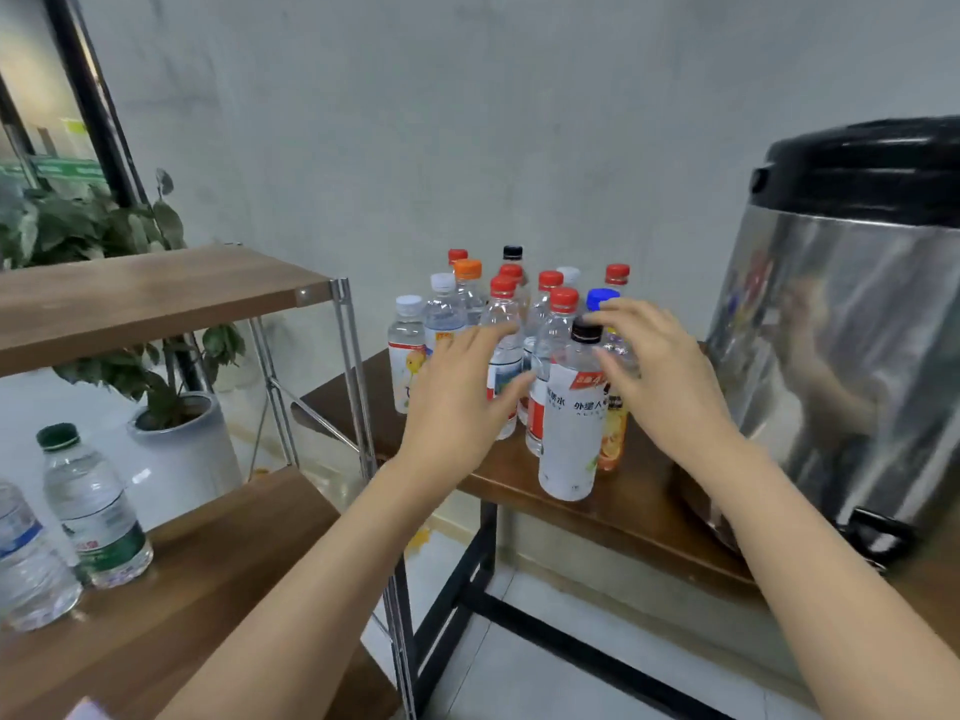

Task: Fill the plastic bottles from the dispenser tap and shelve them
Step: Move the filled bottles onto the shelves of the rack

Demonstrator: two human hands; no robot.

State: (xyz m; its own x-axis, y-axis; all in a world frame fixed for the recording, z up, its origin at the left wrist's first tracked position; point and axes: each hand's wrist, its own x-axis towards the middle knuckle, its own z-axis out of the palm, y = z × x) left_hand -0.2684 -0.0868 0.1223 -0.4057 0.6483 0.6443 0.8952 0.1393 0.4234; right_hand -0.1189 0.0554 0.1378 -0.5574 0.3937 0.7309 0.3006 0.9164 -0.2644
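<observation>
Several capped plastic bottles stand clustered on a brown table (649, 522). At the front is a white-labelled bottle (571, 428) with a black cap. My right hand (660, 376) reaches over it, fingertips at the cap, fingers spread and loosely bent. My left hand (462, 397) is just left of that bottle with fingers extended, in front of a red-capped bottle (504, 324). Neither hand visibly grips anything. The steel dispenser (852, 324) with a black lid stands at the right; its black tap (878, 532) is low at the front.
A wooden shelf rack (208, 563) with chrome posts stands at the left. Two filled bottles stand on its lower board, one with a green cap (91, 506), one with a blue label (26, 563). A potted plant (171, 423) sits behind the rack.
</observation>
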